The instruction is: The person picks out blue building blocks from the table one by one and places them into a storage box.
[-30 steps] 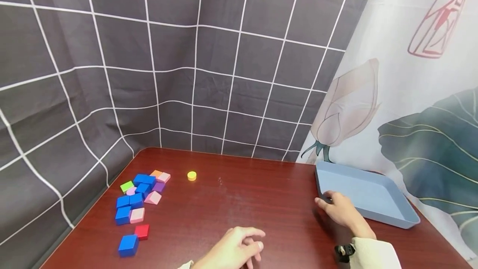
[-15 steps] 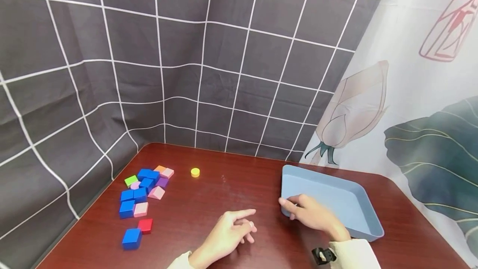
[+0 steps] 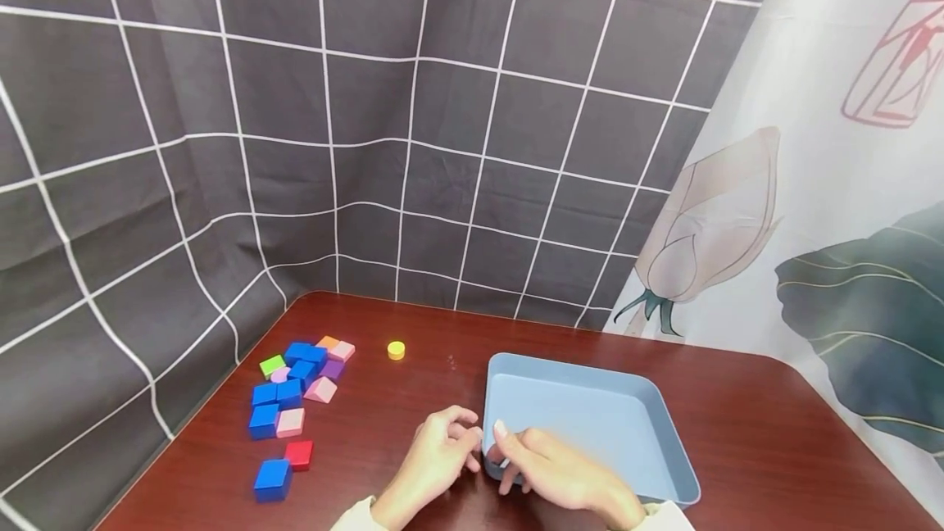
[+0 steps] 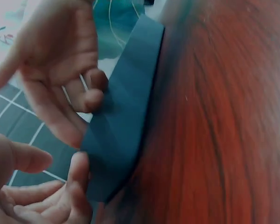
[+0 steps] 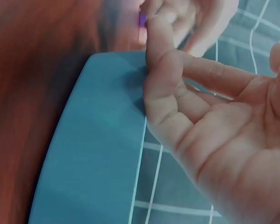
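A light blue rectangular tray (image 3: 583, 400) lies on the table, its near-left corner between both hands. My right hand (image 3: 564, 474) is at the near side, with loosely bent fingers against the outer wall of the tray (image 5: 93, 140) in the right wrist view. Its thumb stands apart from the fingers. My left hand (image 3: 435, 453) is just left of the same corner, fingers loosely bent. In the left wrist view, the left fingertips (image 4: 79, 163) come right up to the corner of the tray (image 4: 121, 112). Neither hand grips a thing.
On the left of the brown table (image 3: 413, 408) lie several blocks: blue ones (image 3: 273, 479), a red one (image 3: 298, 455), pink ones (image 3: 290, 422), a green one (image 3: 272, 365) and a purple one (image 3: 333, 369). A yellow disc (image 3: 396, 350) lies farther back. Grid-patterned cloth (image 3: 442, 129) hangs behind.
The tray has slid left from the table's right side to near the middle, the right hand moving with it. The left hand has stayed near the front, now beside the tray's corner.
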Demonstrator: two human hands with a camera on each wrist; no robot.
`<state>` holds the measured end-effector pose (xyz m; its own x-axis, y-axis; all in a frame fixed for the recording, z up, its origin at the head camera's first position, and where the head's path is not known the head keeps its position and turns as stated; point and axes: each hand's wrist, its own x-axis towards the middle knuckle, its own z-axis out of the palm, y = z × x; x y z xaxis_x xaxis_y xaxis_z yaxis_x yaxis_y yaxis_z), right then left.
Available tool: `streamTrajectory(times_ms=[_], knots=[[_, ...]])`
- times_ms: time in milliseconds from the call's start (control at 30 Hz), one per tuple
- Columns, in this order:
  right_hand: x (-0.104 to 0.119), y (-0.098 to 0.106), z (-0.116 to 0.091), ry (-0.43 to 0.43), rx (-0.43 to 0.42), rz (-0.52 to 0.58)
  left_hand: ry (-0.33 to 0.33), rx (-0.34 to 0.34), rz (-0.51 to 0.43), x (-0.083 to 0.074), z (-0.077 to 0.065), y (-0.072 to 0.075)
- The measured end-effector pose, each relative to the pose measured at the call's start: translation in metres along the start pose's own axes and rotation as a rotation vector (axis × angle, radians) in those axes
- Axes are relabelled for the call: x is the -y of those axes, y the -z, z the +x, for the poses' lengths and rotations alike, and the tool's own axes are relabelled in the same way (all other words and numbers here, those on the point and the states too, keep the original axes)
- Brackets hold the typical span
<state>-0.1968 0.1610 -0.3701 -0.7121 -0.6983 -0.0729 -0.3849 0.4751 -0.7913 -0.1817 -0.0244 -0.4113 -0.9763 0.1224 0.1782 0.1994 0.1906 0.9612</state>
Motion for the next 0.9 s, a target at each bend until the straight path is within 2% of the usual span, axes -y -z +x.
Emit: streamTrajectory(times_ms=[200,333,433,533,600,700,767,833,900], knots=[[0.016,-0.021,0.0,0.078,0.075,-0.034,-0.019,-0.126,0.332,0.003,-0.002,0.012],[0.018,-0.024,0.0,0.114,0.131,0.011,-0.072,-0.116,0.477,0.002,0.0,0.023],[0.015,-0.017,-0.003,0.131,0.095,-0.024,-0.075,-0.08,0.536,0.001,0.003,0.03],[0.007,0.0,-0.007,0.098,-0.011,-0.142,-0.05,-0.072,0.582,0.001,0.006,0.038],[0.0,0.014,-0.011,0.024,-0.142,-0.288,-0.025,-0.07,0.591,0.0,0.008,0.042],[-0.014,0.037,-0.02,-0.234,-0.35,-0.461,0.02,-0.061,0.585,0.0,0.01,0.047],[-0.024,0.053,-0.027,-0.404,-0.457,-0.526,0.05,-0.057,0.584,0.001,0.011,0.05],[-0.033,0.067,-0.034,-0.548,-0.504,-0.522,0.076,-0.063,0.592,0.001,0.011,0.052],[-0.042,0.078,-0.04,-0.61,-0.506,-0.503,0.108,-0.069,0.593,0.001,0.012,0.056]])
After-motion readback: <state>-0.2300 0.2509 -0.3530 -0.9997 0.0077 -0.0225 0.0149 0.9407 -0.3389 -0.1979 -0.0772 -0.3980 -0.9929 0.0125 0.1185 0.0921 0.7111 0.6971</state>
